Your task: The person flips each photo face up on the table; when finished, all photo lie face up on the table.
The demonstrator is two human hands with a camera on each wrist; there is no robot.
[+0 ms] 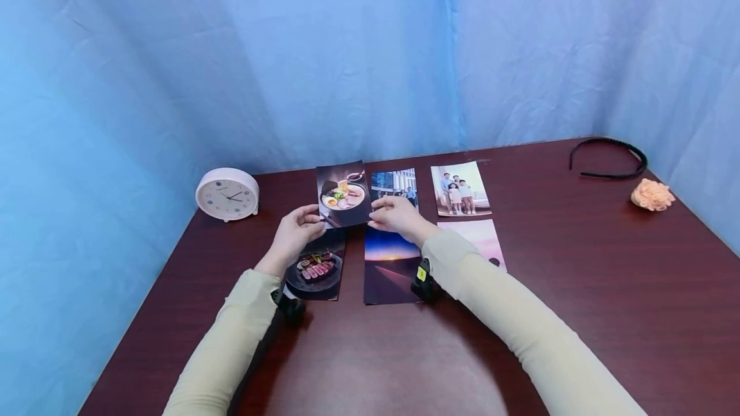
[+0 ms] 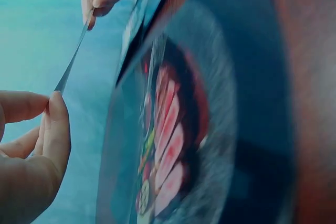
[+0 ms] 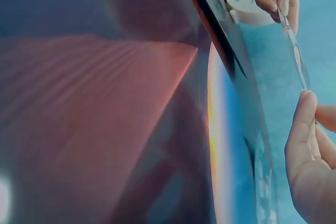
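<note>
A photo of a ramen bowl (image 1: 345,192) is held up off the table between both hands. My left hand (image 1: 295,236) pinches its lower left edge between thumb and fingers. The right hand (image 1: 399,216) pinches the lower right edge. Both wrist views show the ramen photo edge-on, as a thin strip between the two hands. Below the left hand lies a photo of sliced steak on a plate (image 1: 317,269). Under the right hand and wrist lies a sunset photo (image 1: 390,275). Just behind the right hand is a photo of people before a building (image 1: 394,183), partly covered.
To the right lie a family photo (image 1: 460,190) and a pink-sky photo (image 1: 471,236), the latter partly hidden by the right sleeve. A white clock (image 1: 227,194) stands at the back left. A black headband (image 1: 609,175) and a peach fabric flower (image 1: 652,194) lie at the far right.
</note>
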